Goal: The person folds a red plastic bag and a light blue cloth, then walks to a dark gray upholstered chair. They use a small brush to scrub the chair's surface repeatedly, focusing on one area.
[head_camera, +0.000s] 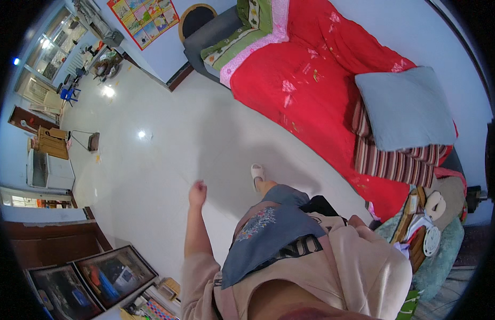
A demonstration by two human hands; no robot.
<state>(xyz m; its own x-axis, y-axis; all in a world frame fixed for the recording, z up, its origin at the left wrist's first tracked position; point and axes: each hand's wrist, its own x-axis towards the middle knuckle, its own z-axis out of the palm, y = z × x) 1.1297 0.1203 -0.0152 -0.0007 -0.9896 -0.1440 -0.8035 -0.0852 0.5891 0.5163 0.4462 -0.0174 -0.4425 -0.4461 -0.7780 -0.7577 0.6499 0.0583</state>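
My left hand [197, 193] hangs out over the pale tiled floor [151, 172], its fingers curled in and nothing seen in them. At my right side, only a small part of my right hand [356, 222] shows past the beige sleeve, close to the cluttered end of the sofa. Its fingers are hidden. A blue cloth [251, 256] with a floral pattern covers the front of my beige top [279, 276]. One foot in a light slipper [257, 172] is on the floor ahead.
A sofa under a red floral cover [279, 80] runs along the right, bearing a blue-grey cushion [407, 108] and striped cushions [391, 160]. Dark framed glass panels [115, 274] stand at lower left. Farther off are a small stool [93, 141], a white cabinet [59, 172] and a blue chair [69, 95].
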